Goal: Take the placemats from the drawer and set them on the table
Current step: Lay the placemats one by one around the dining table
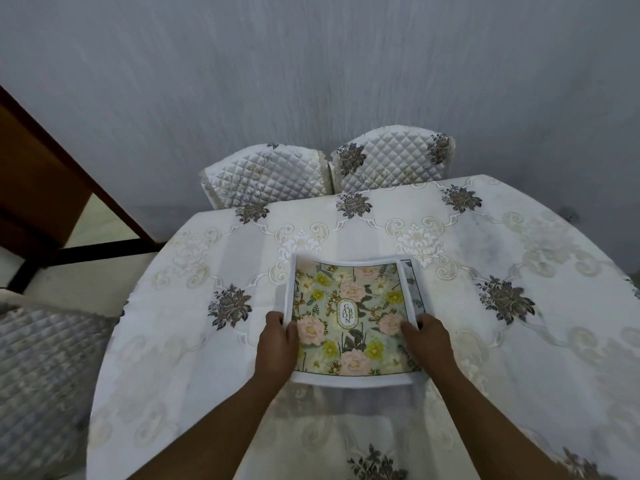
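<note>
Setting the mats (349,320) on the table (166,341) is the step in hand, judging from the stack being over the cloth in front of the person, with no drawer in view.

Both hands are holding the stack, one at each side edge.
- Left hand (277,344) is gripping the left edge. Its thumb (292,332) is lying on the floral print and the other fingers are curling round the white border. What they are doing underneath is hidden.
- Right hand (429,344) is gripping the right edge the same way, with fingertips (408,329) pressing on the top face.

The stack is sitting between the two hands, towards the near side of the table. Its far and left edges are curling upward, so it is not lying flat. Whether the near edge is touching the cloth I cannot tell. A second mat (412,289) is peeking out from under the top one along the right side, so at least two are being carried; the count is not showing.

Next move, as a judgement: lowering the stack flat, loosening both grips, then peeling the top mat off for one place and taking the rest to other places, perhaps before the chairs (266,174) at the far side.

Risk: the mats sliding apart, since the lower one is sitting offset.
</note>
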The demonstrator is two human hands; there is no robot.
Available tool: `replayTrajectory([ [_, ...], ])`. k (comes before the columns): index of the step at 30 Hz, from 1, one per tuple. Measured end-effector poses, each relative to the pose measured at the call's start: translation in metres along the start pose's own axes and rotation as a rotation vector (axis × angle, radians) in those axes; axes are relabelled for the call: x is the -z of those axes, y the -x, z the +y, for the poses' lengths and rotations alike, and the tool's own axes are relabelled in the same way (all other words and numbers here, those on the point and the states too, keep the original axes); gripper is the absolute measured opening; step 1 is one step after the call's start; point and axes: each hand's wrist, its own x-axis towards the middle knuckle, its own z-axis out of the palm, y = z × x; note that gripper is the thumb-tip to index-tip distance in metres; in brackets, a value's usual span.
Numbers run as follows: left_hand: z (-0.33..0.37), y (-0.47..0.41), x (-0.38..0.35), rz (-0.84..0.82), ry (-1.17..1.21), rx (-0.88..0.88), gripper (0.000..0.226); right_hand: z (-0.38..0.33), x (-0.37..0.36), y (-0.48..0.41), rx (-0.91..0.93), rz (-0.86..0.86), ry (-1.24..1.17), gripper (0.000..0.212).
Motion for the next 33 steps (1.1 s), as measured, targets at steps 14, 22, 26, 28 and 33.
replayTrajectory([
  [14,-0.168,0.043,0.211,0.139,0.008,-0.043,0.014,-0.127,-0.149,0.178,0.157,-0.033,-0.021,0.025],
  [22,-0.237,0.053,0.339,0.123,0.033,-0.110,0.015,-0.187,-0.227,0.295,0.146,0.039,-0.018,0.043],
  [26,-0.251,0.051,0.368,0.101,0.075,-0.146,0.018,-0.202,-0.244,0.310,0.153,0.055,-0.034,0.039],
  [28,-0.256,0.049,0.378,0.108,0.095,-0.137,0.018,-0.211,-0.252,0.311,0.179,0.062,-0.037,0.041],
  [33,-0.272,0.038,0.399,0.143,0.124,-0.104,0.018,-0.240,-0.278,0.301,0.210,0.030,-0.016,0.041],
])
